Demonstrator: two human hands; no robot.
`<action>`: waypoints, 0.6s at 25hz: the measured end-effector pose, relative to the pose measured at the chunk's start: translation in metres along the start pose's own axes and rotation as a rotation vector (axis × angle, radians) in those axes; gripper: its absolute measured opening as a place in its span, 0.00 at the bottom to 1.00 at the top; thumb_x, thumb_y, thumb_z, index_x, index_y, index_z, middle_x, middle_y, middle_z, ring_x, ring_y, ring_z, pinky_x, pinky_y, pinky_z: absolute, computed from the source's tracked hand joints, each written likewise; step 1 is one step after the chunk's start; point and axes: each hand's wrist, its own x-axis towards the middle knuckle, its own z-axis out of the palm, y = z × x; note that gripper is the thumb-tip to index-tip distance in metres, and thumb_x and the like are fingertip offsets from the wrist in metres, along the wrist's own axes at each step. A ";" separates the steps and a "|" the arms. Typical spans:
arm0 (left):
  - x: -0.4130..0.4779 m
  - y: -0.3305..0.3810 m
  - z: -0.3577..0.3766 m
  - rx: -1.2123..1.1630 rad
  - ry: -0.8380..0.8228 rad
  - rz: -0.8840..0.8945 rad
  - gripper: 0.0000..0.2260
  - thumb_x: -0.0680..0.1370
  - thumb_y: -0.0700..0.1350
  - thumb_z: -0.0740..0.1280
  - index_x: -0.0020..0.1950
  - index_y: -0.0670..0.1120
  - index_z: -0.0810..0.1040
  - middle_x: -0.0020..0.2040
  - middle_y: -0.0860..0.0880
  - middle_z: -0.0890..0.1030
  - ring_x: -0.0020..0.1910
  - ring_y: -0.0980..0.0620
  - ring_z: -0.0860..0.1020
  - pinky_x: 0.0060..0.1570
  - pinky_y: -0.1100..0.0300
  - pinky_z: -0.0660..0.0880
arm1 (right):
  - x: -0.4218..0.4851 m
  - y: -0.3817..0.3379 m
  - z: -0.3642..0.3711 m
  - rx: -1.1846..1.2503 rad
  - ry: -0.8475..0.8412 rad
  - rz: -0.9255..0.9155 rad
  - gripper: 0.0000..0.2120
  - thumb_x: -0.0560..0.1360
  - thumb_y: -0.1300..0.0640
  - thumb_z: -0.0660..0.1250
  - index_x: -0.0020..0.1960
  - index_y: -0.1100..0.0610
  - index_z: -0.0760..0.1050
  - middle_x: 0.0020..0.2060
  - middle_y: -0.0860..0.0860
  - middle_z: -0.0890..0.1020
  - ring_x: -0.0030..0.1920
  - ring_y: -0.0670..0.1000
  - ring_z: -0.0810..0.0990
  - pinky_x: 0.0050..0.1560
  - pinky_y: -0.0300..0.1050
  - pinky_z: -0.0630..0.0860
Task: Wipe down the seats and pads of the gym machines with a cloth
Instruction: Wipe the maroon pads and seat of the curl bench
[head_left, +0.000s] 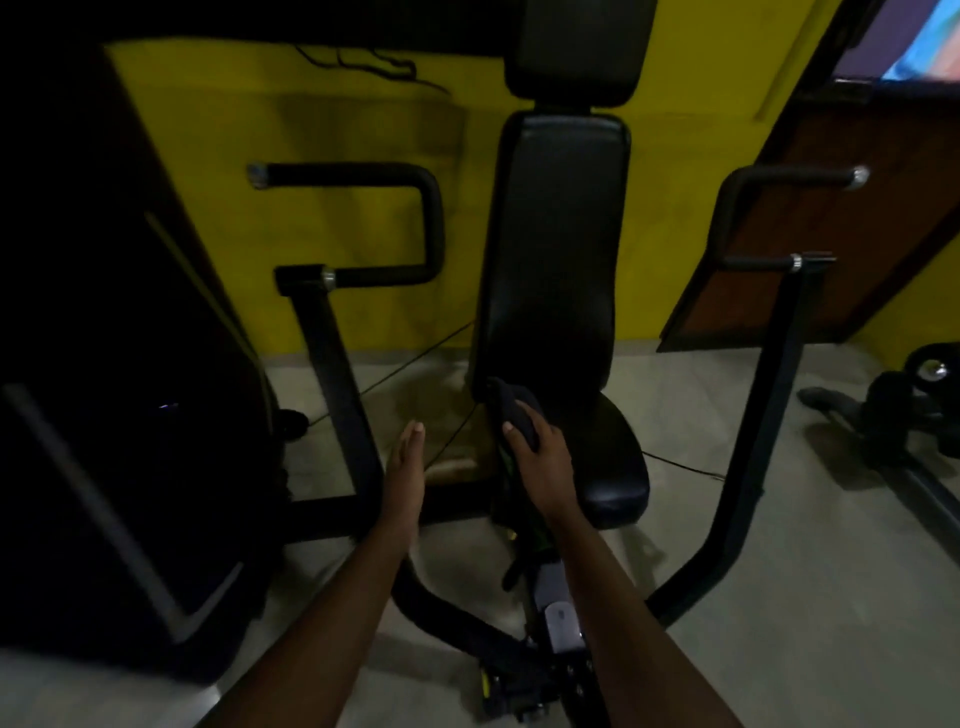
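At seat's left edge, right hand (540, 462) clutching dark cloth (514, 410), left hand (405, 467) flat, fingers together, empty.

Both forearms bare all the way to bottom edge of frame, no sleeves showing. Left hand (407, 467) and right hand (540, 457) bare too, no gloves. No watch, no wristband, no rings visible from this angle. Lighting pretty dim, slight blur, so finer detail hard to make out.

A dim room: yellow wall (322, 119) behind, pale grey floor (810, 597) below, a brown wooden door (841, 228) at the right.
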 end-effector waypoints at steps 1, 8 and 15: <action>-0.016 0.008 -0.016 -0.026 0.024 0.018 0.21 0.82 0.51 0.54 0.74 0.47 0.62 0.74 0.49 0.64 0.73 0.49 0.62 0.62 0.62 0.60 | -0.015 -0.012 0.002 0.032 -0.012 -0.011 0.20 0.77 0.52 0.63 0.68 0.55 0.70 0.61 0.59 0.76 0.61 0.57 0.75 0.58 0.45 0.72; -0.141 0.003 -0.140 -0.152 0.254 0.209 0.21 0.81 0.52 0.55 0.73 0.49 0.63 0.71 0.51 0.67 0.72 0.51 0.63 0.70 0.60 0.58 | -0.148 -0.075 0.050 0.263 -0.259 -0.090 0.18 0.79 0.52 0.60 0.68 0.54 0.68 0.60 0.54 0.75 0.62 0.55 0.74 0.54 0.42 0.70; -0.312 -0.026 -0.283 -0.214 0.603 0.288 0.18 0.82 0.52 0.53 0.71 0.50 0.65 0.69 0.53 0.68 0.67 0.57 0.66 0.67 0.61 0.59 | -0.320 -0.126 0.128 0.295 -0.671 -0.228 0.20 0.79 0.53 0.60 0.70 0.54 0.66 0.63 0.50 0.72 0.65 0.50 0.70 0.59 0.37 0.64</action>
